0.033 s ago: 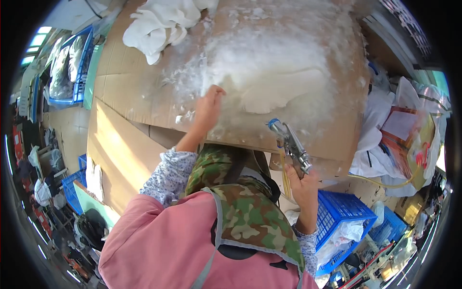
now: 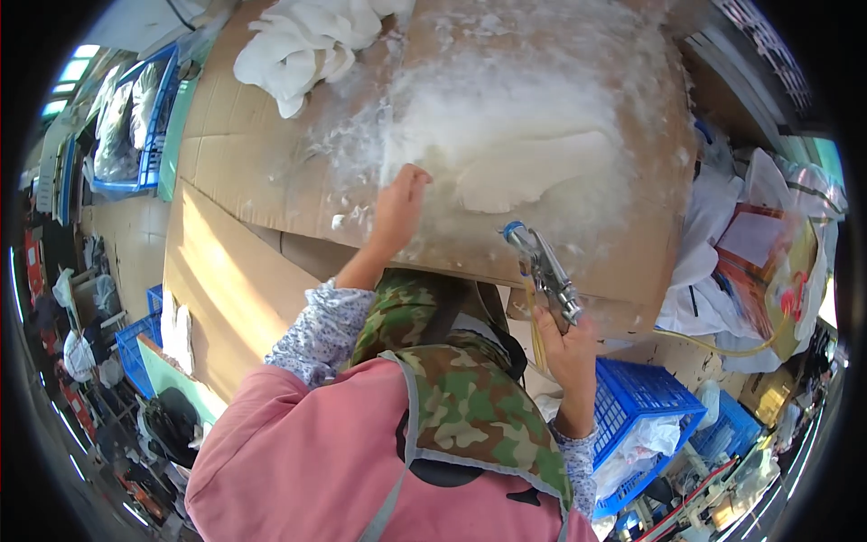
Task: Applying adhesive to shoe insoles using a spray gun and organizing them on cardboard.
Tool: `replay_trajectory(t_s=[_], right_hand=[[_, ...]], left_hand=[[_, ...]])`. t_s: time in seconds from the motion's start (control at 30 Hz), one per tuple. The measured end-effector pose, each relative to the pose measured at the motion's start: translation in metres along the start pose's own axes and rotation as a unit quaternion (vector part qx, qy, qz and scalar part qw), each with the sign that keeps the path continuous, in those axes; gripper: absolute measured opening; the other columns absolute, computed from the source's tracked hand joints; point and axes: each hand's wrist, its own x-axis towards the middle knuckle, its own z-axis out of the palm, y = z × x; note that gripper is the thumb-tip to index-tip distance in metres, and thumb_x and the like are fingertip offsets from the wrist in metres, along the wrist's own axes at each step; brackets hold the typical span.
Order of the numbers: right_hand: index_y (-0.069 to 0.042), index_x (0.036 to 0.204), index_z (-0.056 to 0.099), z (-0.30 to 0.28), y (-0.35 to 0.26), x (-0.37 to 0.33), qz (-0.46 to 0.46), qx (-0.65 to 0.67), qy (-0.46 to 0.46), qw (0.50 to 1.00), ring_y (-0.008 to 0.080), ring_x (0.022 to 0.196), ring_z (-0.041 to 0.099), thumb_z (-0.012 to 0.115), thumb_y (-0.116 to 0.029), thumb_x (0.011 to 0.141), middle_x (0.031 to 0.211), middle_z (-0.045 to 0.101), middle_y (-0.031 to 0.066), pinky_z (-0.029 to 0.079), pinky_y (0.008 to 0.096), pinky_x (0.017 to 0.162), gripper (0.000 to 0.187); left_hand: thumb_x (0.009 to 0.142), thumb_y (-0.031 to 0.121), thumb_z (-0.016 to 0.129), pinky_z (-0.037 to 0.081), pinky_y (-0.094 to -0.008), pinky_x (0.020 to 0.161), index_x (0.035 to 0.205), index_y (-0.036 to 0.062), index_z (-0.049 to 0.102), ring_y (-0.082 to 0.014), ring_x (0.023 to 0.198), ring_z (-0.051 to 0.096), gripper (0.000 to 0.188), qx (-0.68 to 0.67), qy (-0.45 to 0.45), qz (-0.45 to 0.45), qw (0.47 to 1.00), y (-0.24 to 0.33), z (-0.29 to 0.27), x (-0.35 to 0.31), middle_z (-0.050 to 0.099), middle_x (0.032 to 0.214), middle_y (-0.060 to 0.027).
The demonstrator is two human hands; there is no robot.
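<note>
My right hand (image 2: 569, 348) is wrapped round the grip of a metal spray gun (image 2: 549, 271) with a blue ring at its front. The gun points toward a flat, pale, rounded piece (image 2: 510, 176) lying on a cardboard-covered table (image 2: 244, 172). A pale hose (image 2: 535, 339) hangs down beside the grip. Left of the flat piece, my left hand (image 2: 397, 212) hovers close to the white-coated cardboard with its fingers curled together. Whatever those fingers may pinch is too small or hidden to make out.
White, fluffy residue coats the cardboard around the piece. A pile of white, curved pieces (image 2: 302, 50) lies at the far left. Blue crates (image 2: 637, 420) stand at the right below the table and at the left. White bags (image 2: 704, 280) bulge beside the table's right edge.
My left hand has shifted slightly to the right, with its fingers still curled. The spray gun and my right hand stay in place.
</note>
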Motion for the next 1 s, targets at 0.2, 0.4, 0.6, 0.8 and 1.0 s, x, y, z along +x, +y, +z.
replay_trajectory(t_s=[0.2,0.4,0.6,0.8,1.0], right_hand=[[0.000,0.105,0.057,0.008,0.003,0.004,0.023,-0.010,0.012,1.000,0.0156,0.071,0.053,0.064,-0.012,0.087,0.081,0.060,0.0079,0.045,0.0286,0.067,0.022],[0.001,0.102,0.056,-0.001,0.005,0.001,0.053,0.015,0.011,0.998,0.0166,0.069,0.047,0.065,-0.013,0.087,0.077,0.055,0.0072,0.043,0.0302,0.065,0.022],[0.001,0.102,0.057,-0.002,0.011,0.000,0.070,0.007,-0.011,0.997,0.0170,0.070,0.048,0.065,-0.012,0.087,0.077,0.056,0.0078,0.044,0.0306,0.066,0.022],[0.001,0.105,0.058,-0.003,0.014,0.002,0.065,-0.005,0.008,0.998,0.0183,0.072,0.051,0.065,-0.012,0.087,0.081,0.060,0.0098,0.045,0.0312,0.068,0.024],[0.001,0.105,0.058,-0.001,0.001,0.013,0.046,-0.072,-0.039,0.996,0.0180,0.072,0.054,0.064,-0.012,0.087,0.081,0.061,0.0107,0.045,0.0307,0.068,0.023]], left_hand=[[0.087,0.008,0.054,0.045,-0.0401,0.067,0.103,0.0058,0.046,-0.0344,0.077,0.059,0.018,-0.059,0.078,0.122,0.988,0.009,0.052,-0.007,0.058,0.080,-0.0164],[0.089,0.005,0.049,0.046,-0.0349,0.060,0.103,0.0024,0.047,-0.0235,0.065,0.057,0.015,-0.045,0.155,0.092,0.983,-0.013,0.040,0.001,0.058,0.076,-0.0119],[0.093,0.007,0.041,0.046,-0.0292,0.055,0.112,0.0027,0.046,-0.0138,0.057,0.054,0.021,-0.139,0.079,-0.025,0.987,-0.013,0.020,-0.009,0.060,0.079,-0.0101],[0.088,0.012,0.052,0.046,-0.0467,0.070,0.109,0.0009,0.046,-0.0414,0.080,0.060,0.024,-0.076,0.106,0.085,0.988,0.018,0.059,-0.012,0.062,0.081,-0.0216],[0.087,0.004,0.053,0.047,-0.0316,0.050,0.107,-0.0009,0.047,-0.0174,0.055,0.059,0.021,-0.169,0.073,0.008,0.983,0.001,0.067,-0.003,0.061,0.080,-0.0152]])
